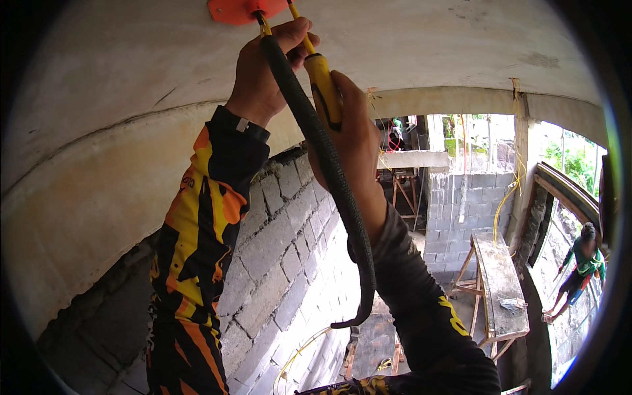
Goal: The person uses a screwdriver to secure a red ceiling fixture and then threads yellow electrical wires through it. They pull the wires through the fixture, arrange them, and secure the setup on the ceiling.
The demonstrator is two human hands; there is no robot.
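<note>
An orange box or plate (236, 11) is fixed to the ceiling above my hands. Yellow wires (264, 26) come down from it, leading into a black, rough-surfaced flexible tube (320, 141). That tube hangs in front of both hands, and its lower end curls beside my right sleeve. My right hand (352, 128) is closed around the yellow-and-black handle of a screwdriver (324, 89), which points up at the orange piece. Just above the handle, the fingers of my left hand (258, 82) close about the yellow shaft. Its tip is out of view at the top edge.
A concrete beam (85, 197) and a grey block wall (270, 224) run along the left. Below on the right stands a wooden trestle platform (497, 283). Yellow wire (510, 197) dangles by a post. A person in green (584, 260) walks at far right.
</note>
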